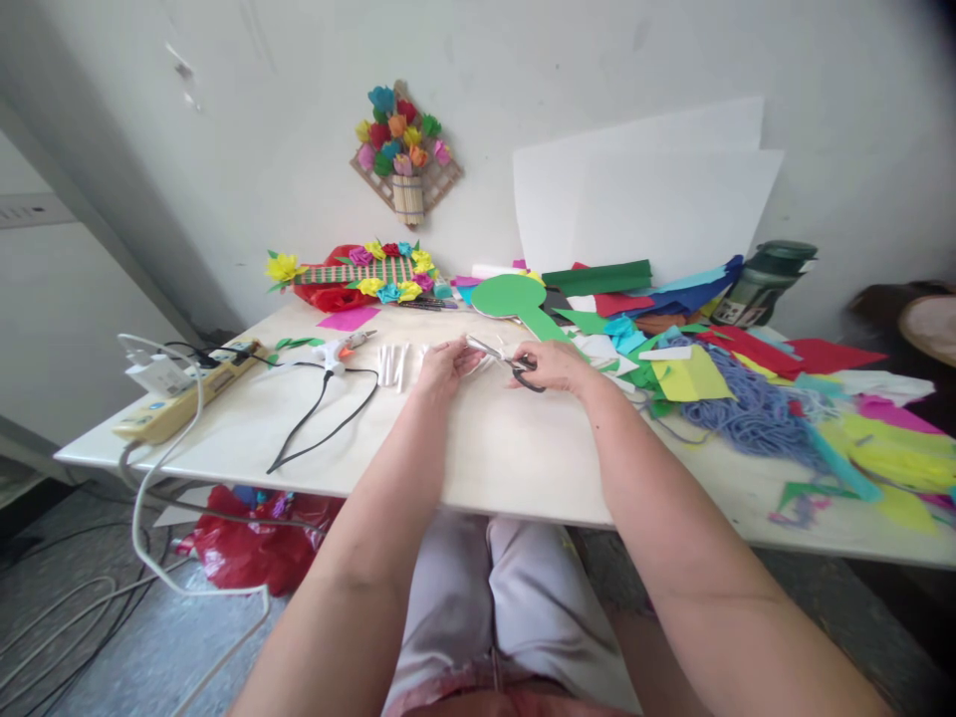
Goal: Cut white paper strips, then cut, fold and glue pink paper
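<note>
In my right hand (551,366) is a pair of scissors (530,382), its dark handles around my fingers. The blades point left toward my left hand (446,366). My left hand is closed in a pinch beside the blade tips, on what looks like a thin white piece, mostly hidden by my fingers. Just left of that hand, several short white sticks (392,365) lie side by side on the white table (523,468). A round green cutout with a stem (509,296) lies behind my hands.
A hot glue gun (334,356) with a black cord and a power strip (186,393) are at left. Paper scraps, blue yarn (754,403) and a dark bottle (773,284) crowd the right. A flower-decked craft piece (358,272) lies at the back; a flower ornament (407,159) hangs above.
</note>
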{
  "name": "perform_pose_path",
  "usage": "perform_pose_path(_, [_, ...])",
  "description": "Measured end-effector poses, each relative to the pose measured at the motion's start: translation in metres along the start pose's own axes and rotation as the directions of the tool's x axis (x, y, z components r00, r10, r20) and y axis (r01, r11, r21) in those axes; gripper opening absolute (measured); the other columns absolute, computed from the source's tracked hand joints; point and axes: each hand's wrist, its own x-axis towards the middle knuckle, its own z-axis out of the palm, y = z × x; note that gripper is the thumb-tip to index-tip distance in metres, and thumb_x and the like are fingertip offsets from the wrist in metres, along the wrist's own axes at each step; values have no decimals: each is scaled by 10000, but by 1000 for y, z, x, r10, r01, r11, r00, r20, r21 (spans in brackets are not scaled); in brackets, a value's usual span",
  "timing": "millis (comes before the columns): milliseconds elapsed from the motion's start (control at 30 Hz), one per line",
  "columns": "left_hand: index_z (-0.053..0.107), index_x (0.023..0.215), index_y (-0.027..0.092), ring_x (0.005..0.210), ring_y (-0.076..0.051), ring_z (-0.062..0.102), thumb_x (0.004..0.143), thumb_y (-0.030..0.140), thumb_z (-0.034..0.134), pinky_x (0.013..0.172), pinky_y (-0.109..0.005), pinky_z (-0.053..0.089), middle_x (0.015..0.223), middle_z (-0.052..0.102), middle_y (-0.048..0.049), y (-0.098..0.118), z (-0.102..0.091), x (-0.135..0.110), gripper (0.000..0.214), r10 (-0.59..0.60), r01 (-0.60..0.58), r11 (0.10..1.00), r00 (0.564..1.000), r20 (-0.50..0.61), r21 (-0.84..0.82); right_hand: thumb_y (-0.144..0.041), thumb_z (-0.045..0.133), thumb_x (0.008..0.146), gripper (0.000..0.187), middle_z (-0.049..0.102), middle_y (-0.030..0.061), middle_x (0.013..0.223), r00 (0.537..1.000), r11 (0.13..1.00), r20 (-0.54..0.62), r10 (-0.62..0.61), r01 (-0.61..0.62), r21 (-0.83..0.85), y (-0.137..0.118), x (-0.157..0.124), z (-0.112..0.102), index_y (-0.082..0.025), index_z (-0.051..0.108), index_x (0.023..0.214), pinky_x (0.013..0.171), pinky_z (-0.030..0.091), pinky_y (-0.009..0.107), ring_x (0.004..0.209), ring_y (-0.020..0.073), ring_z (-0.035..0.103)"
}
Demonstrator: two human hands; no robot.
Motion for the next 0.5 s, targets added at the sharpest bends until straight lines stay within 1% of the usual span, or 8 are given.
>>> perform_pose_path(167, [604, 722, 83, 600, -129, 643, 789, 153, 551, 617, -224, 529, 646, 662, -77, -2, -2, 1, 111, 20, -19, 1000, 999, 27, -7, -569, 627, 592, 436, 655, -22, 744, 1000, 999, -7, -10, 10, -50, -2, -1, -2, -278, 639, 917, 563, 311, 239, 672, 149, 556])
perform_pose_path(300, [599, 716, 86, 590, -122, 638, 783, 168, 570, 614, -222, 530, 640, 660, -69, -2, -2, 1, 110, 21, -21, 1000, 1000, 21, -4, -571, 625, 596, 452, 660, -21, 742, 1000, 996, -7, -7, 6, -87, -1, -1, -4, -288, 638, 948, 559, 309, 243, 683, 161, 565])
perform_pose_path(500, [599, 719, 89, 607, -121, 640, 774, 174, 585, 635, -224, 534, 648, 661, -66, -1, -2, 1, 102, 23, -23, 1000, 999, 24, -12, -547, 633, 602, 426, 666, -26, 777, 1000, 998, -13, -9, 9, -66, 0, -2, -6, -295, 645, 946, 566, 320, 237, 703, 159, 572])
